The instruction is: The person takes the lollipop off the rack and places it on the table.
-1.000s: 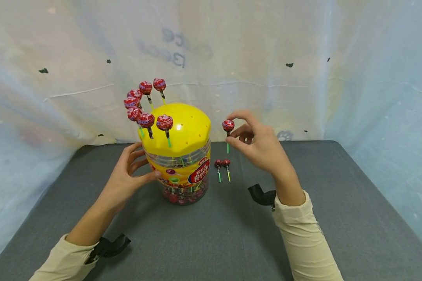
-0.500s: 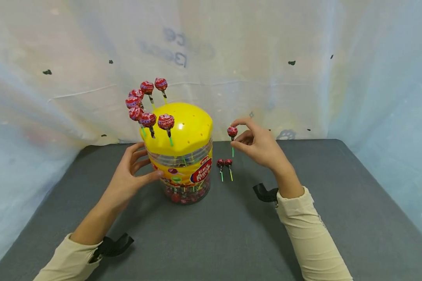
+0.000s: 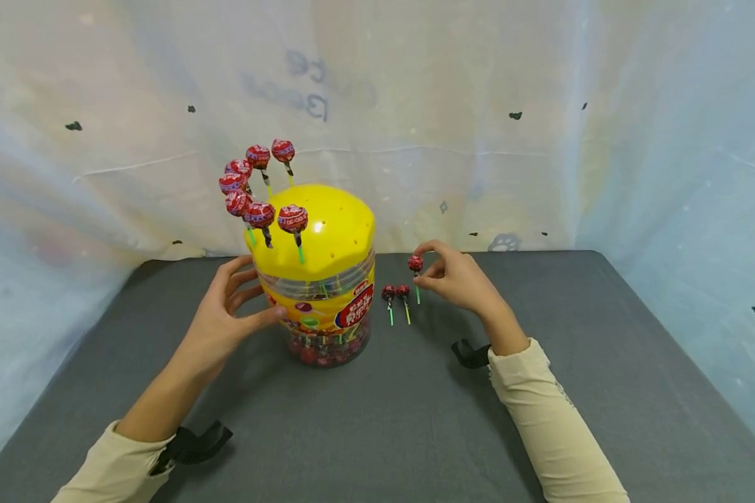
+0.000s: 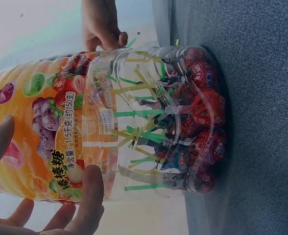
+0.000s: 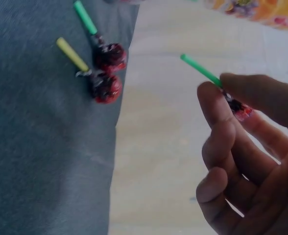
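A clear candy jar [image 3: 346,311] with a yellow lid [image 3: 336,234] stands on the table, lollipops packed head-down inside. Several red-wrapped lollipops [image 3: 293,219] stick up in an arc along the lid's left side. My left hand [image 3: 220,321] holds the jar's left side, thumb in front and fingers behind. To the right, my right hand [image 3: 459,279] pinches a red lollipop [image 3: 415,263], its green stick pointing down in the head view. Just left of it, two loose lollipops [image 3: 403,292] lie side by side on the tabletop, one stick green and one yellow.
The grey table [image 3: 377,433] reaches back to a pale cloth backdrop [image 3: 453,84]. Small holes [image 3: 334,256] dot the lid's surface. Black straps [image 3: 195,443] stick out near both cuffs.
My right hand has lowered toward the table with the lollipop, coming level with the two loose ones. The left hand stays on the jar.
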Available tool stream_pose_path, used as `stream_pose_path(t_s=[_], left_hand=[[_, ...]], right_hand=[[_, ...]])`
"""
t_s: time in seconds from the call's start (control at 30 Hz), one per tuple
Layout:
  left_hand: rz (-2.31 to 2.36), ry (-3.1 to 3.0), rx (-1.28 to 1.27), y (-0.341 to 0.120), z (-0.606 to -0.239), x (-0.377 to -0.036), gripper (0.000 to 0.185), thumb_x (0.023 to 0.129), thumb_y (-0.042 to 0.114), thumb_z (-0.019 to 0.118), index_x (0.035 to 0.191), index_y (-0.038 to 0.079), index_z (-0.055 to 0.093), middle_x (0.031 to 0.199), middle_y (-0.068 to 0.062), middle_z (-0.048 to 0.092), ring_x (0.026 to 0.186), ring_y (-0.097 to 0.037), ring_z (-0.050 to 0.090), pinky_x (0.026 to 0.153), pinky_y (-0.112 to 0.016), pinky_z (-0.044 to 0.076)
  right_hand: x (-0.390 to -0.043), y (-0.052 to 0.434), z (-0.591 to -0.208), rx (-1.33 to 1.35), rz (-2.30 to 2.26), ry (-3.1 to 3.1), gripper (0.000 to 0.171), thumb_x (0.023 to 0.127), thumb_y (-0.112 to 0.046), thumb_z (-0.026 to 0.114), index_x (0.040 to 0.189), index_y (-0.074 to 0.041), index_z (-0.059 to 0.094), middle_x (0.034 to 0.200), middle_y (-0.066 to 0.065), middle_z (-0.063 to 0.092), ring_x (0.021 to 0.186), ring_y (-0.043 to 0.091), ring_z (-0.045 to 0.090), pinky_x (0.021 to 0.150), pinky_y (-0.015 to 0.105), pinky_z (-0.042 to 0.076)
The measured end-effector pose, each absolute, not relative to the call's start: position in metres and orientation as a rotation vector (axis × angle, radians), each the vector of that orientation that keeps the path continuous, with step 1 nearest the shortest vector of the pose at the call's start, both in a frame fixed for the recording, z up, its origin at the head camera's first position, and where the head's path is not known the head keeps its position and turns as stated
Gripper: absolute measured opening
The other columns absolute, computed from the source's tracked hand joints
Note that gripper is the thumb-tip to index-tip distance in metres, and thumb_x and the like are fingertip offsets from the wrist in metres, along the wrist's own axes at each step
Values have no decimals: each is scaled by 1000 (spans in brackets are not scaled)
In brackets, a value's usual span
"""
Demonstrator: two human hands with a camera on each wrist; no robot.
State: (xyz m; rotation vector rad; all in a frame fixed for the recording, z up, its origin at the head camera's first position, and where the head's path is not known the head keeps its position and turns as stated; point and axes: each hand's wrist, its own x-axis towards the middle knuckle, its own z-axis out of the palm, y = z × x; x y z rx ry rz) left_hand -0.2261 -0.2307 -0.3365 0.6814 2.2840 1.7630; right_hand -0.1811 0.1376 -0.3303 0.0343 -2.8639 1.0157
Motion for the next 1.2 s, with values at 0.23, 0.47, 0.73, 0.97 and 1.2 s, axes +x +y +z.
stream_pose_path(t_s=[0.23,0.47,0.73,0.97,1.2], left_hand=[[1750,2290,670,-230,-335,-226,86,91,23,74,156,30,18,158,-10,29,141,-33,36,102,-47,49],[1787,2265,659,-229,-336,-226,87,91,23,75,156,31,18,158,-11,29,142,-34,34,107,-63,41],[1796,2264,662,-229,-336,-225,85,91,22,74,156,31,19,158,-11,29,142,-34,35,107,-63,41],[1787,2276,676,-228,-336,-227,83,92,21,73,156,31,20,157,-11,30,141,-34,36,105,-55,45],[1777,2280,681,-229,-336,-227,82,92,20,73,155,32,21,157,-10,31,140,-32,37,102,-48,48]], right_hand=[[-186,147,-341,6,1013,-2965,45,93,-23,71,134,-19,52,95,7,76,83,32,69,65,33,49],[-191,151,-350,-21,1015,-3019,43,93,-24,71,132,-19,53,93,9,75,77,30,67,62,32,47],[-194,155,-357,-31,997,-3057,41,93,-25,71,130,-18,54,89,7,75,71,21,63,65,32,47],[-196,159,-363,-27,974,-3076,43,93,-26,72,131,-16,55,88,3,74,73,16,63,66,31,48],[-200,162,-368,-14,979,-3082,43,92,-25,73,130,-15,55,86,3,74,69,16,62,63,30,46]])
